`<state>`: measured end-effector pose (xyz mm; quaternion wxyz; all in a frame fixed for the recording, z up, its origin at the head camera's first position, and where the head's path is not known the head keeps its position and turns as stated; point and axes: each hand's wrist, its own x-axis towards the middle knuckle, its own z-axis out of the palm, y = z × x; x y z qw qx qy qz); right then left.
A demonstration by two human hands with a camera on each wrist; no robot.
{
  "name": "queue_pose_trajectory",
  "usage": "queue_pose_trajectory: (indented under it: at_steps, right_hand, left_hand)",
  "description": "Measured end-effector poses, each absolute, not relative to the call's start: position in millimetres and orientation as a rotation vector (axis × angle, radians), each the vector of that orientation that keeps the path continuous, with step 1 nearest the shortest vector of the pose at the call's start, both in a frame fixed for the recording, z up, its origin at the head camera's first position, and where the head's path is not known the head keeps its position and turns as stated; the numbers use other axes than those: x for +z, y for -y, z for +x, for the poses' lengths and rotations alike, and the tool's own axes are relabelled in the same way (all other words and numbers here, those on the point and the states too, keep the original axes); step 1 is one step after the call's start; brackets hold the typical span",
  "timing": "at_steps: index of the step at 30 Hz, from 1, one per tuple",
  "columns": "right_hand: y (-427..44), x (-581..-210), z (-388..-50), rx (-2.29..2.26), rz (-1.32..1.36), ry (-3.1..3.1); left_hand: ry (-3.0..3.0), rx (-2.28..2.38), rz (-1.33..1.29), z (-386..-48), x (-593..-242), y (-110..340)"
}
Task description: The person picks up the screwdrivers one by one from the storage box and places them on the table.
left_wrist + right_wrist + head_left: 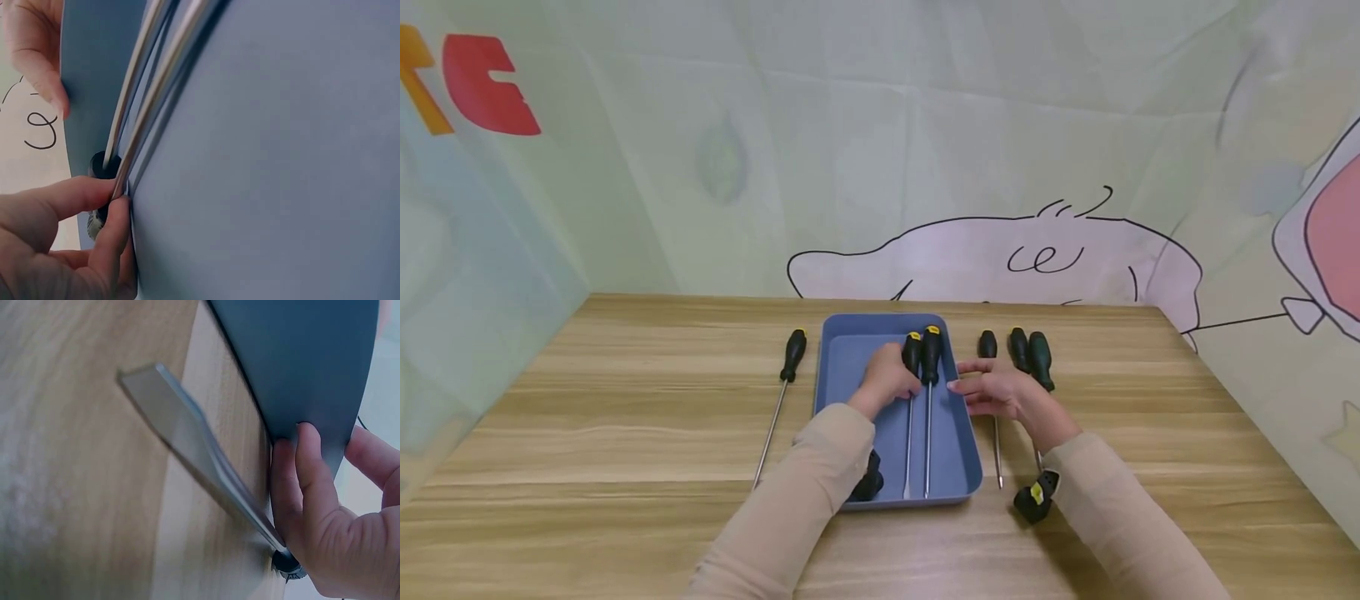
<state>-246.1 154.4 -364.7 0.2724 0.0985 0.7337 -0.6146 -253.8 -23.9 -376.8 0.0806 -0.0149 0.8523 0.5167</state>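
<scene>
A blue tray (pixel 891 503) holds two screwdrivers with black, yellow-capped handles. My left hand (pixel 887 375) reaches inside it and pinches the left screwdriver (pixel 912 350) between thumb and finger, where shaft meets handle. Close beside it lies the second screwdriver (pixel 932 354), its shaft nearly parallel. Outside the tray's right wall (pixel 300 369), my right hand (pixel 1000 390) touches the wall with extended fingertips. Under that hand, a flat-tipped screwdriver (pixel 219 456) lies on the table, partly covered in the head view.
Left of the tray lies another black screwdriver (pixel 793 354). On the right are a black-handled screwdriver (pixel 1018 346) and a dark green-handled one (pixel 1040 354), their shafts mostly hidden by my right arm. A black device (pixel 1036 498) sits at my right sleeve. Behind the wooden table (pixel 647 400) hangs a printed cloth.
</scene>
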Motion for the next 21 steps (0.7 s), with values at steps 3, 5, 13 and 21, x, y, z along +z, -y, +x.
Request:
queue_pose_trajectory:
  at_steps: [3,5,13,21]
  right_hand:
    - [-154,-365,-246,-1.658,0.272,-1.972]
    - [-154,-365,-246,-1.656,0.272,-1.970]
    - [-154,-363,-246,-1.671,0.277,-1.954]
    - [-153,-363,-244,-1.675,0.276,-1.956]
  left_hand:
    - [-2.478,1.582,-0.082,-254,-375,25]
    - [-2.435,1.606,-0.099,-253,-373,26]
    - [-2.326,1.695,-0.172,-253,-370,27]
    - [-2.219,1.773,-0.208,-251,-366,32]
